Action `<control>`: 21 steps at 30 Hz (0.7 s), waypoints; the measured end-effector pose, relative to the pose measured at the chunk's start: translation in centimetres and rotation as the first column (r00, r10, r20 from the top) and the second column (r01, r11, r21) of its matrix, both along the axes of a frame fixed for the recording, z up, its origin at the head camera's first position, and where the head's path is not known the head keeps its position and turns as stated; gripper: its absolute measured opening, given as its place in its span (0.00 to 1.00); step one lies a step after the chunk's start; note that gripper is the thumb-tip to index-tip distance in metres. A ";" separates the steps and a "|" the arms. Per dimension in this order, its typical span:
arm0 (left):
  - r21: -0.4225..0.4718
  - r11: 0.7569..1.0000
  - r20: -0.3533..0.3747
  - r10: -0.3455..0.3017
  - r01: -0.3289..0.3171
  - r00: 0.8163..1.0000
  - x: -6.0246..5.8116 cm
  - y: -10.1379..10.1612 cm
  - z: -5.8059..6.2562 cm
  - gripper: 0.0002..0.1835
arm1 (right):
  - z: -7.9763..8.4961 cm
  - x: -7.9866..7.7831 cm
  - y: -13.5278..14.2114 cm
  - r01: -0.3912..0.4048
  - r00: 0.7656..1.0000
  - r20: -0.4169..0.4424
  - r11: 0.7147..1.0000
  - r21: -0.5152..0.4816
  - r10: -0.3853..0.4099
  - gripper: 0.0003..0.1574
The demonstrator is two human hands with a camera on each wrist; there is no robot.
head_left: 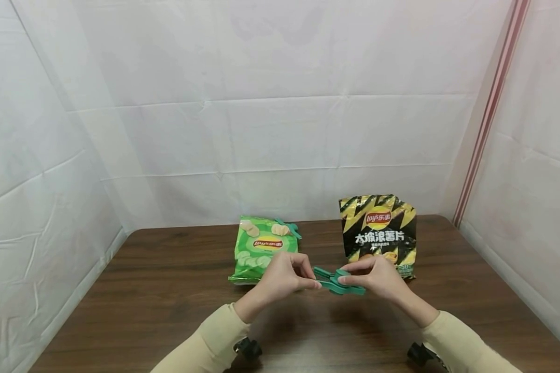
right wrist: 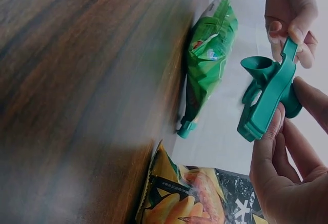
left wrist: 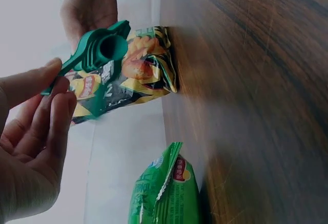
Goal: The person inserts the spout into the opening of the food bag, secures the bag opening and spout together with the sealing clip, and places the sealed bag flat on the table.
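Both hands hold a green bag clip with a pouring spout (head_left: 339, 286) above the table, in front of two chip bags. At one end, the thumb and fingers of my left hand (head_left: 281, 275) pinch the clip's arm. My right hand (head_left: 379, 278) grips it near the round cap and spout. The clip's two arms stand apart in the head view. In the left wrist view the spout's round mouth (left wrist: 113, 47) faces the camera, and the lower arm is blurred. The right wrist view shows the clip's long flat body (right wrist: 274, 98) between both hands.
A green Lay's bag (head_left: 256, 259) lies behind my left hand, with another green clip (head_left: 293, 229) at its far corner. Behind my right hand stands a black and yellow Lay's bag (head_left: 378, 220). White cloth walls (head_left: 270, 134) border the brown wooden table (head_left: 168, 290).
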State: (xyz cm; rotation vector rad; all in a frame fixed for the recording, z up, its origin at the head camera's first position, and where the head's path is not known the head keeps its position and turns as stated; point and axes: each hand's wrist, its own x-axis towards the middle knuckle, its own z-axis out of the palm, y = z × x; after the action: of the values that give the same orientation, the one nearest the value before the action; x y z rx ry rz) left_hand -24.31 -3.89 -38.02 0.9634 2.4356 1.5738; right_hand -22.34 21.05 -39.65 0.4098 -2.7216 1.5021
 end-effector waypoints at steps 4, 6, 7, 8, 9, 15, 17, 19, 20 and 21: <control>-0.019 0.999 0.022 -0.033 0.033 0.999 0.0 -0.2 -0.1 0.06 | -0.3 -0.2 0.1 -0.007 1.000 -0.005 1.000 0.010 0.007 0.18; -0.036 0.998 0.038 -0.047 0.049 0.998 0.0 -0.3 -0.2 0.05 | -0.5 -0.2 0.1 -0.009 1.000 -0.001 1.000 0.011 0.009 0.19; -0.044 0.998 0.045 -0.053 0.055 0.998 0.0 -0.3 -0.2 0.05 | -0.6 -0.2 0.1 -0.011 1.000 0.005 1.000 0.012 0.011 0.19; -0.055 0.997 0.051 -0.056 0.059 0.997 0.0 -0.3 -0.3 0.05 | -0.6 -0.2 0.0 -0.013 1.000 0.012 1.000 0.010 0.013 0.19; -0.065 0.996 0.057 -0.058 0.062 0.997 0.0 -0.3 -0.3 0.05 | -0.7 -0.2 0.0 -0.017 1.000 0.017 1.000 0.006 0.017 0.20; -0.090 0.991 0.069 -0.096 0.103 0.993 0.0 -0.2 -0.6 0.04 | -0.6 -0.3 -0.3 -0.017 1.000 0.023 1.000 0.018 0.017 0.19; -0.100 0.988 0.069 -0.110 0.116 0.992 0.0 -0.1 -0.8 0.04 | -0.4 -0.3 -0.2 -0.018 1.000 0.014 1.000 0.021 0.018 0.19; -0.116 0.985 0.066 -0.120 0.127 0.991 0.0 0.0 -0.9 0.05 | -0.2 -0.3 0.0 -0.021 1.000 0.015 1.000 0.008 0.021 0.19; -0.124 0.983 0.063 -0.126 0.133 0.990 0.1 0.0 -1.0 0.05 | -0.2 -0.2 0.2 -0.021 1.000 0.020 1.000 -0.004 0.021 0.20; -0.132 0.981 0.058 -0.133 0.140 0.989 0.1 0.1 -1.0 0.05 | -0.1 -0.2 0.4 -0.023 0.999 0.024 1.000 -0.017 0.024 0.20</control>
State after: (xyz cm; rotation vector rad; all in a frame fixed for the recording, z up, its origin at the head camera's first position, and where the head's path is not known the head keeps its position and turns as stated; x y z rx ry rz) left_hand -24.25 -3.80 -39.06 1.0307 2.3525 1.3526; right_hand -22.54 21.44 -39.73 0.4277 -2.7295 1.5445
